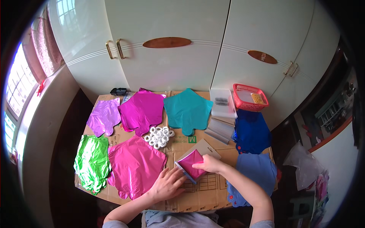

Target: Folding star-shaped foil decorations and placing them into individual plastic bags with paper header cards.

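Note:
My right hand (210, 164) grips a folded pink foil sheet (193, 159), thumb on top of it. The foil lies over a light card (208, 147) with a hang hole, and a clear bluish strip runs along its near left edge. Close to that edge, my left hand (167, 185) rests with its fingers stretched out, the tips by the strip; whether they touch it is hard to tell. On the left spreads a stack of pink foil balloons (137, 165), flat and uninflated. White ribbon rolls (157, 136) sit in a pile beyond it.
Flat foil stacks lie around the cardboard-covered table (178, 152): green (92, 161), lilac (104, 117), magenta (142, 110), teal (189, 110), dark blue (253, 131), light blue (254, 176). Clear sleeves (220, 131) and a red basket (249, 97) stand far right. White cabinets (171, 68) rise behind.

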`<state>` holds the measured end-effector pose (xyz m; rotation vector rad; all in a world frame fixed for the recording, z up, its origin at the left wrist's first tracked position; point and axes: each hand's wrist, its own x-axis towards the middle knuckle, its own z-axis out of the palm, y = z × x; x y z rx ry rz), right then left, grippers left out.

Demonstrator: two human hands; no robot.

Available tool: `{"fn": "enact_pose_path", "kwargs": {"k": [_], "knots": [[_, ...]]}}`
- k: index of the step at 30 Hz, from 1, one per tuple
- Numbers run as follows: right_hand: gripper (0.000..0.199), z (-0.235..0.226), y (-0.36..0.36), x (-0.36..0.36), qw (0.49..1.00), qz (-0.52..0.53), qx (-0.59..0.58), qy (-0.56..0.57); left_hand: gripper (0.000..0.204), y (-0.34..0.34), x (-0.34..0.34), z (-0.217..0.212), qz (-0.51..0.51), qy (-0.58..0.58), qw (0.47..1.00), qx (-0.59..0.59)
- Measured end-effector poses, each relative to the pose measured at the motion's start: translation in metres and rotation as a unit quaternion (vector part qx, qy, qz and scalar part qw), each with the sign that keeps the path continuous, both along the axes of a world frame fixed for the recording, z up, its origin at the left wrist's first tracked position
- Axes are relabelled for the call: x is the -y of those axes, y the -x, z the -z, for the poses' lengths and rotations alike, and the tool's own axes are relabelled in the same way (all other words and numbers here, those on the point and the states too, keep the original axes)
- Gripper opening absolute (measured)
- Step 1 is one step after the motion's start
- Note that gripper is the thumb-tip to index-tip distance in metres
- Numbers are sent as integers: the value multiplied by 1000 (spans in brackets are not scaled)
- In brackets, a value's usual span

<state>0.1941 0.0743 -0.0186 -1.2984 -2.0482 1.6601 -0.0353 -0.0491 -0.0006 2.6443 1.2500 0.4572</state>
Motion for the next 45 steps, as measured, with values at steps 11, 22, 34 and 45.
{"fn": "enact_pose_path", "kwargs": {"k": [11,22,34,45], "knots": [[7,-56,7,57,732,-41,53,-678,27,-4,-16,-25,-167,530,456,695],[15,-51,18,82,705,-65,61,-704,28,-16,-14,-18,-182,499,501,683],[13,-47,17,92,689,-83,65,-717,28,-21,-13,-5,-213,377,607,666],[52,-65,9,88,863,-83,-40,-497,24,-7,-16,4,-218,278,771,529]]}}
